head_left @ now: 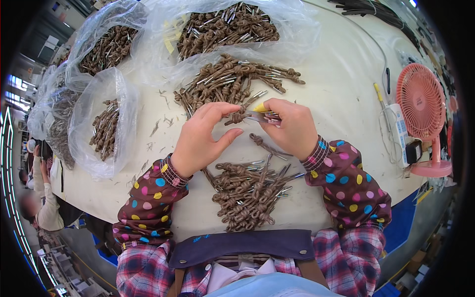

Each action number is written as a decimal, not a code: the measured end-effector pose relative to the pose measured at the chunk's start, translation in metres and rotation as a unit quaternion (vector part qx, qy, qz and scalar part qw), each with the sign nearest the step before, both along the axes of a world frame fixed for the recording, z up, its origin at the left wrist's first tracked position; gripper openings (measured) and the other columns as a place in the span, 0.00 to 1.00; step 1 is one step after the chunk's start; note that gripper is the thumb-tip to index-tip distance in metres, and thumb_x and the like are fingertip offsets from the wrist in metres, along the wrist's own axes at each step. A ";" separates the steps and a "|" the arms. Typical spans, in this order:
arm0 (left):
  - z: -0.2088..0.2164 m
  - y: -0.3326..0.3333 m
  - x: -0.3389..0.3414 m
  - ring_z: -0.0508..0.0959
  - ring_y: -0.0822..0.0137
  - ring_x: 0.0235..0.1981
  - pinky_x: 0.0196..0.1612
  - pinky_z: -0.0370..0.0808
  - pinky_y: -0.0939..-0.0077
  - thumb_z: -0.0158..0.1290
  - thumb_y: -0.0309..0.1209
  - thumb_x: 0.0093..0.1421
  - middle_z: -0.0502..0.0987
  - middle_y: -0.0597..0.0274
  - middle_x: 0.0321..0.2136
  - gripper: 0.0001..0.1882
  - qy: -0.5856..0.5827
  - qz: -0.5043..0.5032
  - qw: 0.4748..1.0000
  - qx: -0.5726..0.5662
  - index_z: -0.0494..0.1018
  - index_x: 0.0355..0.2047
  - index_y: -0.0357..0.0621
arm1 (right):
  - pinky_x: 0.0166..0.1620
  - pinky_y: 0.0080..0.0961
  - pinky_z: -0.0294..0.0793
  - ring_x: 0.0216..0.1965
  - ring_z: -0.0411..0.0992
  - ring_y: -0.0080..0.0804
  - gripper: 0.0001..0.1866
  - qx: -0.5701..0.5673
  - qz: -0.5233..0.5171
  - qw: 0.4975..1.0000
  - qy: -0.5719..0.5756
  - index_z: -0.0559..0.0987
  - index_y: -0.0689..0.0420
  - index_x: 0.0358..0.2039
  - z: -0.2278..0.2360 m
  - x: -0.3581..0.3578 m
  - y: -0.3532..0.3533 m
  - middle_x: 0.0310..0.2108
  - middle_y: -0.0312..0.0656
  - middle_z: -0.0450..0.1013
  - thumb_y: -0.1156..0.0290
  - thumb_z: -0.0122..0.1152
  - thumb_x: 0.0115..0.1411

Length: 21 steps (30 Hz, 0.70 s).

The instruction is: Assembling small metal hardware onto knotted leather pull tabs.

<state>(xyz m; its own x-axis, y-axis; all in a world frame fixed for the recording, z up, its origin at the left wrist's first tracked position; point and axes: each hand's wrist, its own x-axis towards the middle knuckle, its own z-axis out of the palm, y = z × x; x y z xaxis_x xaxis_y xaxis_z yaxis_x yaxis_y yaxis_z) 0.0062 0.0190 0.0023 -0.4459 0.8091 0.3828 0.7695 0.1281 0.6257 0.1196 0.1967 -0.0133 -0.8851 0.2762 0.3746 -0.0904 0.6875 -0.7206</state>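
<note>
My left hand [205, 136] is at a knotted brown cord [235, 117], raised above the table between both hands. Its index fingertip meets the cord, the thumb stands a little off the knot, and the other fingers are hidden behind. In my right hand [292, 126] is a small pair of metal snips [257, 116] with a bit of yellow showing, its blades pointing at the knot. One single knotted cord [267, 145] lies below my right hand. Nearest my body is a pile of knotted cords with shiny metal tips [247, 193].
Beyond my hands spreads another cord heap [232, 79]. Clear plastic bags [297, 34] of cords stand at the back and left, including a small open one [126, 128]. At right are a pink fan [420, 101] and a white power strip [397, 128]. Brown scraps litter the table.
</note>
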 end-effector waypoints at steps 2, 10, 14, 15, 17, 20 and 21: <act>-0.002 0.002 0.002 0.76 0.58 0.40 0.43 0.74 0.67 0.61 0.27 0.52 0.77 0.58 0.38 0.18 0.040 0.012 0.999 0.008 0.74 0.44 0.44 | 0.30 0.32 0.72 0.27 0.74 0.42 0.07 0.012 -0.012 1.000 0.003 0.78 0.56 0.30 -0.001 0.000 -0.001 0.25 0.43 0.74 0.72 0.62 0.48; -0.007 0.003 0.003 0.78 0.58 0.37 0.41 0.74 0.68 0.61 0.25 0.50 0.78 0.61 0.33 0.14 0.158 0.026 0.987 0.028 0.75 0.37 0.45 | 0.29 0.33 0.72 0.26 0.74 0.43 0.07 -0.005 -0.002 1.000 -0.024 0.78 0.56 0.29 0.003 0.001 -0.009 0.23 0.44 0.74 0.69 0.63 0.49; -0.014 0.002 0.004 0.79 0.65 0.30 0.33 0.75 0.75 0.57 0.26 0.57 0.78 0.60 0.27 0.06 0.012 0.029 0.998 0.052 0.74 0.35 0.41 | 0.26 0.26 0.69 0.20 0.71 0.39 0.11 -0.073 0.011 0.996 -0.052 0.77 0.63 0.29 0.005 0.002 -0.010 0.18 0.43 0.71 0.68 0.65 0.52; -0.015 0.002 0.005 0.80 0.69 0.28 0.30 0.75 0.78 0.55 0.26 0.60 0.78 0.61 0.25 0.05 -0.091 0.034 0.994 0.052 0.73 0.35 0.39 | 0.26 0.26 0.69 0.20 0.71 0.39 0.11 -0.073 0.011 0.996 -0.052 0.77 0.63 0.29 0.004 0.001 -0.009 0.18 0.43 0.71 0.68 0.65 0.52; -0.013 0.000 0.004 0.79 0.72 0.27 0.29 0.74 0.80 0.53 0.28 0.62 0.77 0.62 0.24 0.05 -0.182 0.045 0.982 0.035 0.72 0.35 0.38 | 0.26 0.27 0.69 0.22 0.72 0.38 0.14 -0.080 0.018 0.993 -0.081 0.77 0.62 0.33 0.002 -0.001 -0.006 0.23 0.41 0.71 0.64 0.67 0.53; -0.012 -0.001 0.002 0.77 0.77 0.23 0.25 0.72 0.83 0.50 0.30 0.65 0.75 0.65 0.22 0.07 -0.282 0.060 0.957 0.001 0.71 0.35 0.37 | 0.25 0.28 0.70 0.23 0.73 0.38 0.17 0.002 -0.032 0.999 0.028 0.76 0.59 0.35 0.009 0.002 -0.007 0.30 0.39 0.71 0.60 0.67 0.53; -0.012 -0.001 0.001 0.75 0.78 0.22 0.24 0.71 0.84 0.49 0.30 0.65 0.74 0.66 0.21 0.08 -0.293 0.065 0.954 -0.016 0.70 0.35 0.37 | 0.25 0.28 0.70 0.23 0.73 0.38 0.17 0.002 -0.032 0.999 0.028 0.76 0.59 0.35 0.009 0.002 -0.006 0.30 0.39 0.71 0.60 0.67 0.53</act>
